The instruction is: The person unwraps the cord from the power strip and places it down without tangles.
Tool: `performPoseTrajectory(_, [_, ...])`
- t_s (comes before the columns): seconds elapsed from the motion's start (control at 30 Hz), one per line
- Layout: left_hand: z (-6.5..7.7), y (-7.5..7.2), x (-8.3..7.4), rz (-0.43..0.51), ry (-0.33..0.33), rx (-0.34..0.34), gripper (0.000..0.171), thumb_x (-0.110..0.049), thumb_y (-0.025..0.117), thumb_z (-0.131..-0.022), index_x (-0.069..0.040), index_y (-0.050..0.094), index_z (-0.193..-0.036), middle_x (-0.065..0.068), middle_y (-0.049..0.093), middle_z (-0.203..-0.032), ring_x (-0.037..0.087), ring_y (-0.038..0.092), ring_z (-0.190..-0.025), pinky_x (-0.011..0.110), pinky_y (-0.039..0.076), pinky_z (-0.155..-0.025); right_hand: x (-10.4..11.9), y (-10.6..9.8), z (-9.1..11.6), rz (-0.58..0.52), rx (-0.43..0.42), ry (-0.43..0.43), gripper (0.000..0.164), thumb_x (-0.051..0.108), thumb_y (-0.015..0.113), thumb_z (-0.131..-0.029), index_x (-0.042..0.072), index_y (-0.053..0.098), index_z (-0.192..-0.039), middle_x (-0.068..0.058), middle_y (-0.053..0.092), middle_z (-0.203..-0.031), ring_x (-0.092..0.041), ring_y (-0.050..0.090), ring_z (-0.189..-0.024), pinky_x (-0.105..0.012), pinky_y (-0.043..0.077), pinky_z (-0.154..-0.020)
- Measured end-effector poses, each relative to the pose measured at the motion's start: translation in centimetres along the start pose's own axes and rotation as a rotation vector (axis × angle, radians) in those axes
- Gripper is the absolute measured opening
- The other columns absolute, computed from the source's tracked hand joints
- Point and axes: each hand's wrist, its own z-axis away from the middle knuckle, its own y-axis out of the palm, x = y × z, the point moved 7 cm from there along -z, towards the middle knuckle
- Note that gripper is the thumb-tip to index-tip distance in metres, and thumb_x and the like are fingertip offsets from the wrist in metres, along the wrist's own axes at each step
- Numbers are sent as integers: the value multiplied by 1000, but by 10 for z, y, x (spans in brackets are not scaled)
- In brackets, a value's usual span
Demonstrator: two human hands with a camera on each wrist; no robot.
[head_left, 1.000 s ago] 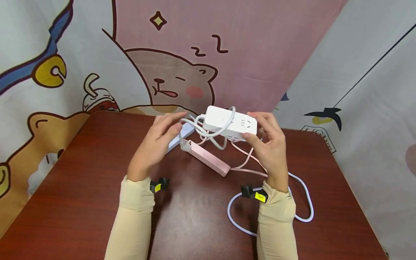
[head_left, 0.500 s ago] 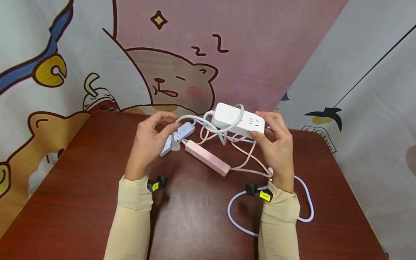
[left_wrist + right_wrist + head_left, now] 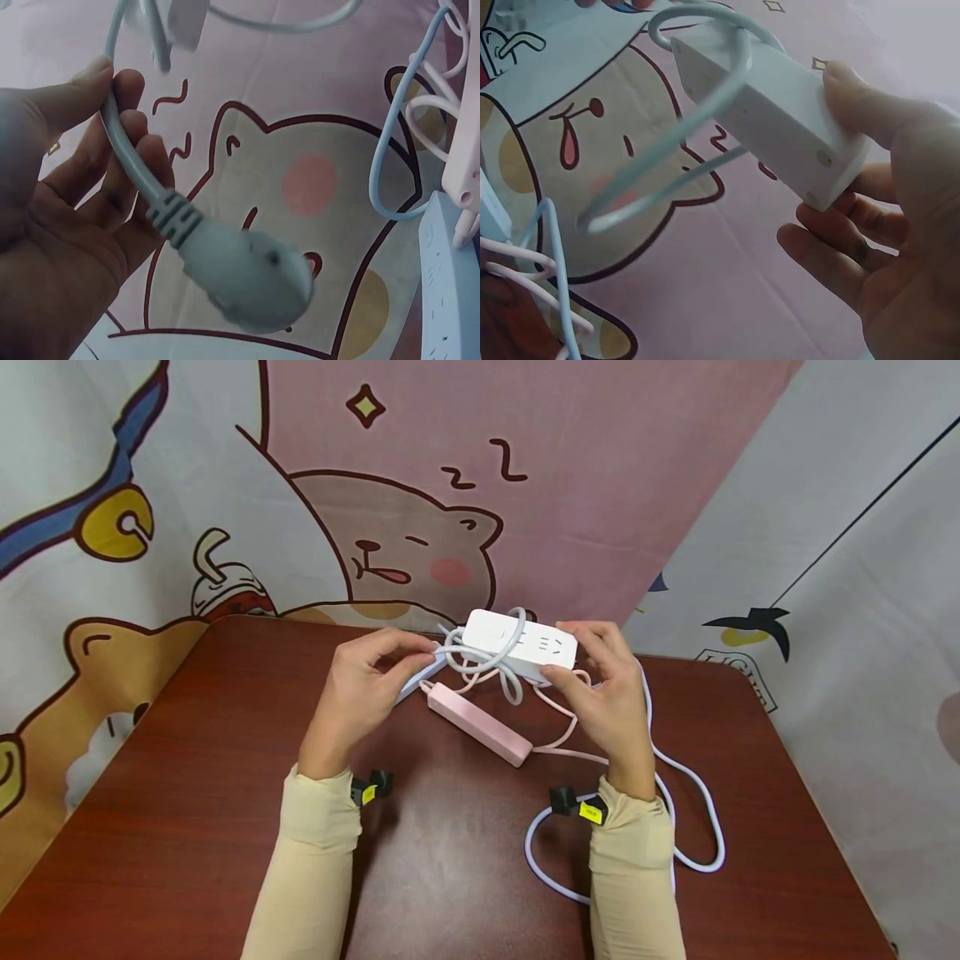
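My right hand (image 3: 603, 693) grips the right end of a white power strip (image 3: 491, 628), raised above the table with its sockets facing up. In the right wrist view the thumb lies on one face of the strip (image 3: 772, 112) and the fingers curl under the other. The strip's own white cord (image 3: 504, 653) loops around its body. Between thumb and fingertips, my left hand (image 3: 358, 693) pinches this cord near its plug end. The plug (image 3: 244, 274) dangles below those fingers in the left wrist view; in the head view the hand hides it.
Under the raised strip, a pink power strip (image 3: 480, 724) with its pink cord lies on the brown table (image 3: 450, 860). A pale blue power strip (image 3: 420, 675) sits behind it, partly covered by my left hand. Its bluish cord (image 3: 716, 827) curves along the right side. A printed curtain (image 3: 585, 485) hangs behind.
The white strip went right and up, then back left and lower. My left hand, first loosely spread near the cord, now pinches it; the plug has swung out of sight behind the hand.
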Motion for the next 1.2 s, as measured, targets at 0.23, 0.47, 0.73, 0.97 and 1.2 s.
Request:
performPoseTrajectory(0.23, [0,13,-9,-64,123,50,12,-8,78,-88,-10,80,-99,2,71,-95,10,61,-84,17,47,-73,1,10,-1,16,-5,1,49,-3,84,-79,0,69,-126,-18,60,-123,-13,60,-104,-12,51,-77])
performPoseTrajectory(0.47, [2,19,-12,-95,150,97,21,-10,81,-87,-10,80,-107,6,62,-103,16,59,-89,24,46,-73,4,15,-2,129,-25,-23,47,9,87,-80,2,71,-123,-17,64,-120,-21,58,-113,-18,42,-97])
performPoseTrajectory(0.73, [2,21,-12,-110,110,115,39,11,66,-86,-13,78,-114,4,65,-105,15,62,-95,27,51,-80,2,12,-1,83,-61,47,44,6,84,-82,3,71,-124,-16,62,-119,-11,59,-99,-10,52,-73])
performPoseTrajectory(0.97, [0,12,-12,-34,55,-35,19,1,81,-84,-10,78,-99,2,76,-95,11,71,-83,17,54,-75,-1,10,-1,-11,-72,69,44,0,81,-83,1,70,-125,-14,60,-120,-13,60,-94,-12,53,-69])
performPoseTrajectory(1.2, [1,13,-16,-30,127,-31,24,3,82,-82,-15,82,-98,-1,77,-94,8,66,-90,17,53,-75,2,15,-1,31,-66,33,44,4,84,-82,3,71,-124,-16,62,-119,-11,59,-99,-11,52,-70])
